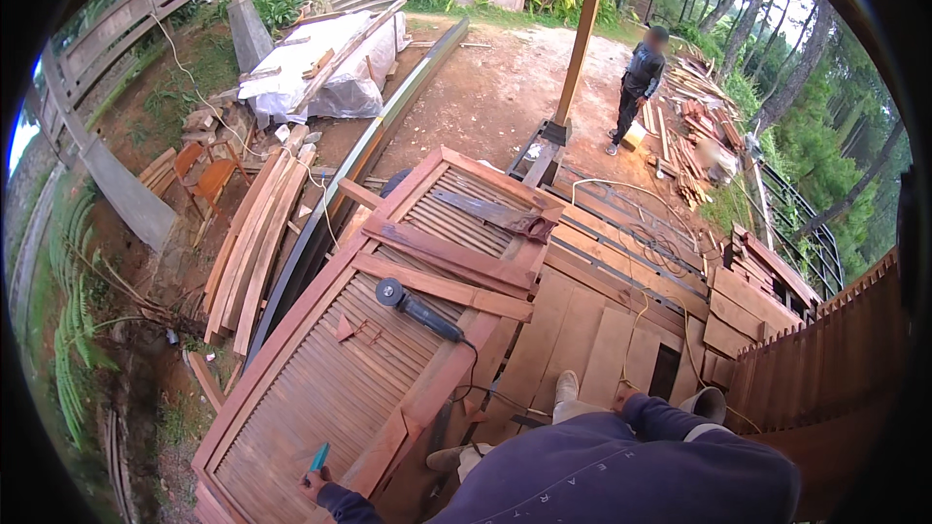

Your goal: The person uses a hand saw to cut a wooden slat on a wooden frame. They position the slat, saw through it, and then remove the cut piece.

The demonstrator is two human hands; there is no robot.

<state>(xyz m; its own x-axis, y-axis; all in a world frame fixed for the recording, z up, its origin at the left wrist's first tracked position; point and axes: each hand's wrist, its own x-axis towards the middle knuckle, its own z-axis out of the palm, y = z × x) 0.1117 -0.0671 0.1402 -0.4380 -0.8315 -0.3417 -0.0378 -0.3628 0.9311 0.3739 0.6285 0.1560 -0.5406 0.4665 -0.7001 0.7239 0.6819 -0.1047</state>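
My left hand (313, 485) is closed around a small flat teal tool (319, 456) with a tapered end; its exact kind I cannot make out. It rests at the near end of a large louvered wooden shutter door (335, 378) lying flat. My right hand (626, 394) is low over the plank floor, where a thin yellow cord (637, 330) runs into its closed fingers. An angle grinder (417, 309) lies on the shutter, its dark cable hanging off the right side. Nearby on the slats are small reddish triangular pieces (347, 328).
Loose wooden strips (442, 284) and a handsaw (482, 209) lie across the shutter. Stacked boards (254, 238) and a long metal beam (359, 165) are at left. A wooden post (581, 39) stands ahead. Beyond it stands another person (641, 82). The plank floor (558, 330) has a dark gap.
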